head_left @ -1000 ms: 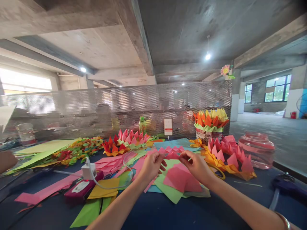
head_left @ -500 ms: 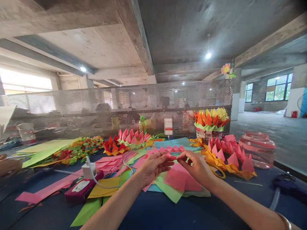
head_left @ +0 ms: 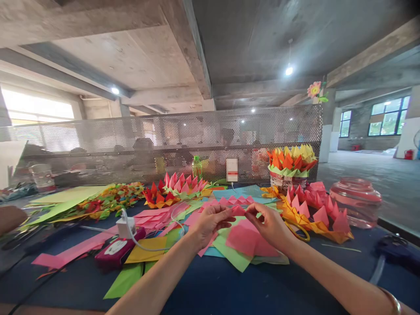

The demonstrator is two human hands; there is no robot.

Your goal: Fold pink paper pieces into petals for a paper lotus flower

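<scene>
My left hand and my right hand meet above the dark blue table, both pinching a small folded pink paper piece between their fingertips. Under the hands lies a loose pile of pink and green paper sheets. A row of finished pink folded points sits just behind the hands.
Paper lotus flowers: red-pink at the back, orange-yellow on a basket, pink-orange at right. A pink glass jar stands far right. A white charger with its cable rests on a magenta box. A perforated metal screen closes the back; another person's hand is at the left edge.
My hands have stayed together on the pink piece, with the left fingers curling tighter onto it. The view has tilted slightly upward and to the left.
</scene>
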